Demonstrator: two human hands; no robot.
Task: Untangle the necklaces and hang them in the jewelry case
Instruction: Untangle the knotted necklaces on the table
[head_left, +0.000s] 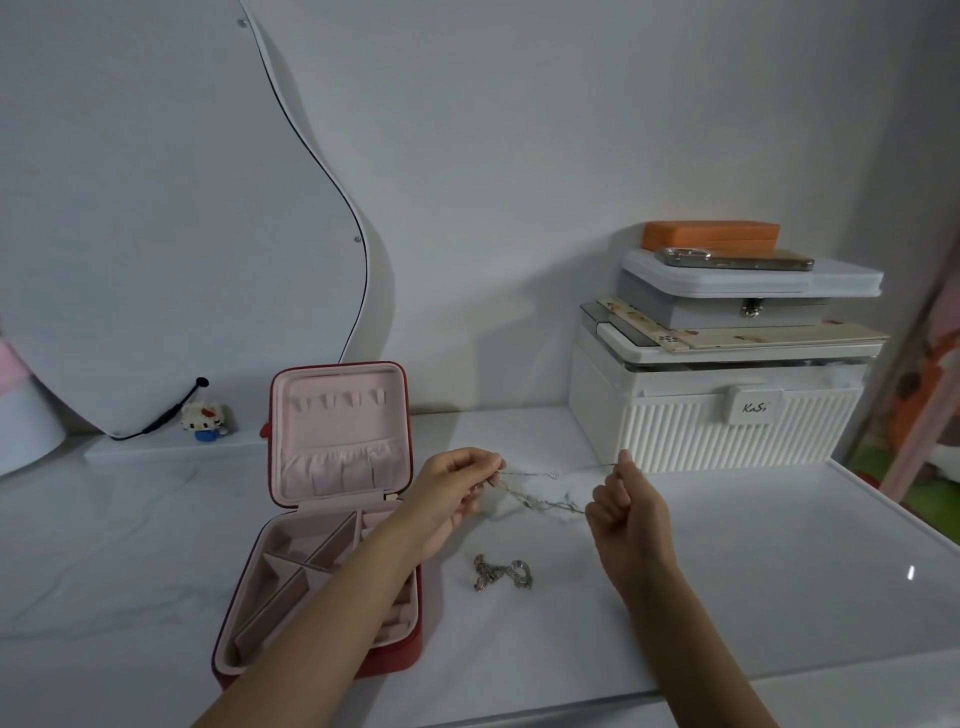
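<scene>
Both forearms are reaching in over the white marble-look tabletop (753, 561). Left hand (457, 499) and right hand (631, 514) are pinching a thin silver chain necklace (540, 491), holding it stretched between them above the surface. Another tangled necklace (503, 571) is lying just below. Beside the left arm, the red jewelry case (337, 493) is standing open. Behind, a white ribbed storage box (717, 421) is sitting against the wall.

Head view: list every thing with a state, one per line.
Jewelry case: open, lid upright.
Thin necklace: stretched between the hands.
Left hand: pinching it.
Right hand: pinching it.
Chunky necklace: bunched on table.
White box: closed.
Grey box: latched.
</scene>
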